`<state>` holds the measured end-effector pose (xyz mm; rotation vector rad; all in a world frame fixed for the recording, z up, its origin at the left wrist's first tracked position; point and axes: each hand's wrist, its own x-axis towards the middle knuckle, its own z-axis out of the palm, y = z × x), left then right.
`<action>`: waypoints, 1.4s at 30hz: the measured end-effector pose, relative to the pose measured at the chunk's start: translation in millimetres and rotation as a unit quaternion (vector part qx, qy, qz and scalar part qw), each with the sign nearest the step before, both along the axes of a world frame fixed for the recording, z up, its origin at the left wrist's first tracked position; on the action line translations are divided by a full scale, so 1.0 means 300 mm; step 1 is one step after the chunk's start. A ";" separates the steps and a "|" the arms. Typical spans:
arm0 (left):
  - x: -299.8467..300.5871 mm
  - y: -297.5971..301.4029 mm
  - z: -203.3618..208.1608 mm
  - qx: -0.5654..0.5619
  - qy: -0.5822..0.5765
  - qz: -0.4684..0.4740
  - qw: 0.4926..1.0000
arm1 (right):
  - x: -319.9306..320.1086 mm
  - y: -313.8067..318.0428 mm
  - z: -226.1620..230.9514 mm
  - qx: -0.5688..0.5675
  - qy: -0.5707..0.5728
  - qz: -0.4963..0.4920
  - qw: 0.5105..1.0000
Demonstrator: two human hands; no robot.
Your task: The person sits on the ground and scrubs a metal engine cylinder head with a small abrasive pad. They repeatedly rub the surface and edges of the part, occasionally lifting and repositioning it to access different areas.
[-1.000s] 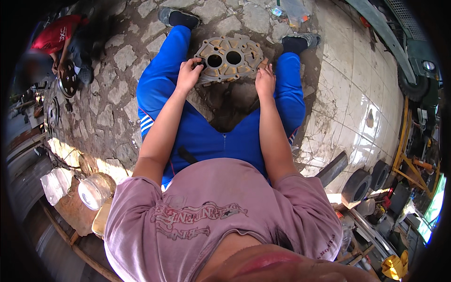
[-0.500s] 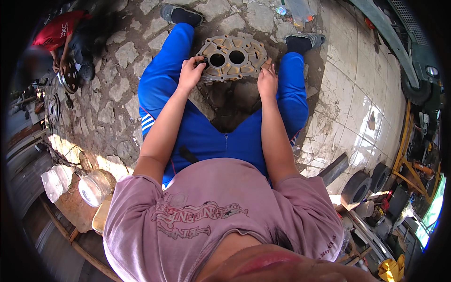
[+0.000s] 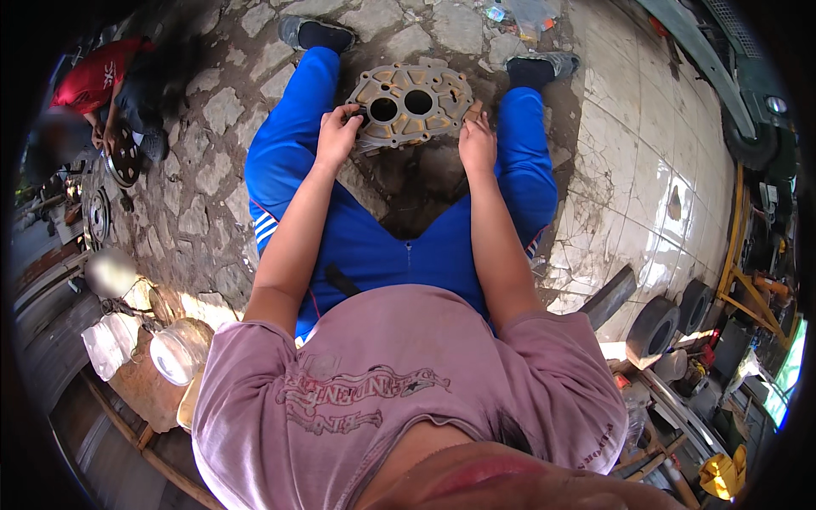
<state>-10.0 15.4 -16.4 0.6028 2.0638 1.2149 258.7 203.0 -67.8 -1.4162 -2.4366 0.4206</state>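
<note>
A grey cast-metal gearbox housing (image 3: pixel 401 127) lies between my spread legs, its face with two large round holes turned up and bolt holes along its rim. My left hand (image 3: pixel 338 136) is closed at its left end, thumb and fingers pinching the edge. At the right end my right hand (image 3: pixel 478 144) has its bent fingers closed against the rim. A small brownish piece (image 3: pixel 478 110) shows beside those fingertips; whether it belongs to the housing I cannot tell. The housing's underside is hidden.
Rough stone paving (image 3: pixel 223 110) lies to the left, white tiles (image 3: pixel 620 170) to the right. A person in a red shirt (image 3: pixel 98 76) handles a round metal disc (image 3: pixel 124 161) at far left. Tyres (image 3: pixel 653 331), plastic containers (image 3: pixel 180 350) and a vehicle (image 3: pixel 722 68) stand around.
The whole view has shifted slightly, so the housing and my hands appear a little further left. Both hands keep their places at the housing's ends.
</note>
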 end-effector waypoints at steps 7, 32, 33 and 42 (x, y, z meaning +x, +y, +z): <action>-0.028 -0.002 -0.048 0.041 -0.033 -0.010 0.999 | 0.020 0.020 0.004 -0.005 0.101 -0.102 0.990; 0.034 -0.017 -0.003 -0.001 0.140 -0.003 0.990 | 0.019 0.032 0.038 -0.232 0.284 -0.126 0.922; 0.023 -0.029 -0.010 -0.013 0.144 0.010 0.989 | 0.025 0.019 0.085 -0.242 0.285 -0.118 0.920; -0.001 -0.030 -0.013 0.022 0.091 0.002 0.996 | 0.020 -0.101 0.137 -0.187 0.315 -0.079 0.927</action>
